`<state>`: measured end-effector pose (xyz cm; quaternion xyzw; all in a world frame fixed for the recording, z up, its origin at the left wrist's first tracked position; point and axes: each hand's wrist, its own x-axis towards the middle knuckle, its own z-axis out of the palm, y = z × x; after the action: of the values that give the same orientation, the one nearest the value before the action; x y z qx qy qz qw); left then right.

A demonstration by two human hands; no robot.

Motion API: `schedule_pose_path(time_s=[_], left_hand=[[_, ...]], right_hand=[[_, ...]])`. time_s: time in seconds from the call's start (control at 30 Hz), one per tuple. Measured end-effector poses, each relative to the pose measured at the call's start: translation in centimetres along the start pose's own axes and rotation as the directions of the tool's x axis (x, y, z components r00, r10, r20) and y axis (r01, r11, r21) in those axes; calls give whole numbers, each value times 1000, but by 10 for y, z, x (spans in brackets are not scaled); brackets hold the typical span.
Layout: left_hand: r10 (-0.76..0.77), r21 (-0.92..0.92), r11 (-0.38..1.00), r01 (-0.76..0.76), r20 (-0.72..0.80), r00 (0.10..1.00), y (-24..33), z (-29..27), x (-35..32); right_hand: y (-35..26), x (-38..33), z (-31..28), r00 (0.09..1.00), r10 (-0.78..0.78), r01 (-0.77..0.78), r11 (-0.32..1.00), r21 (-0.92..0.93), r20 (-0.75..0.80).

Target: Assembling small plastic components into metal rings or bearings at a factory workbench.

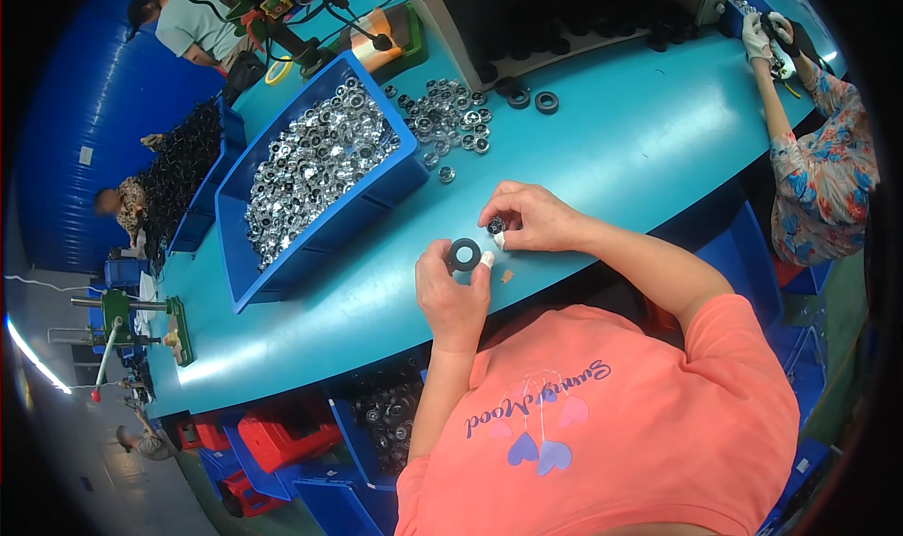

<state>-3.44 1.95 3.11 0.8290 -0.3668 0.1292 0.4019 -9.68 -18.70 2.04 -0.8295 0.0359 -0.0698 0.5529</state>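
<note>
My left hand [453, 291] is closed round a black rubber ring [465, 254], held upright so its hole shows the table through it. Close to its right, my right hand [533, 218] pinches a small wheel hub [496, 225] with a dark centre. The ring and the hub are apart, a short gap between them. White coverings wrap the thumb tips of both hands. Both hands hover near the front edge of the teal table [602, 207]. A small tan scrap [507, 276] lies beside them.
A blue bin [324, 212] full of shiny hubs stands to the left, with loose hubs [442, 113] by its corner. Black rings [546, 102] lie before an open-fronted box [583, 28]. A green press [282, 19] stands behind. A gloved co-worker [818, 160] works at right.
</note>
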Motion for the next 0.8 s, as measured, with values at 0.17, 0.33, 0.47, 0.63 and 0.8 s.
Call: schedule_pose_path(time_s=[0.17, 0.33, 0.47, 0.63, 0.8], left_hand=[[-75, -44, 996, 76, 17, 997, 6, -3, 2], [-110, -132, 985, 111, 16, 994, 7, -4, 6], [-146, -154, 977, 146, 15, 989, 9, -6, 7], [-165, -183, 969, 165, 17, 986, 8, -6, 7], [-191, -257, 947, 194, 38, 981, 4, -4, 5]], right_hand=[[0, -1, 1, 1000, -5, 5, 1000, -2, 2], [3, -1, 2, 1000, -13, 13, 1000, 3, -1], [2, -1, 2, 1000, -4, 4, 1000, 23, 0], [3, -2, 3, 1000, -17, 17, 1000, 20, -5], [2, -1, 3, 1000, -12, 12, 1000, 20, -1]])
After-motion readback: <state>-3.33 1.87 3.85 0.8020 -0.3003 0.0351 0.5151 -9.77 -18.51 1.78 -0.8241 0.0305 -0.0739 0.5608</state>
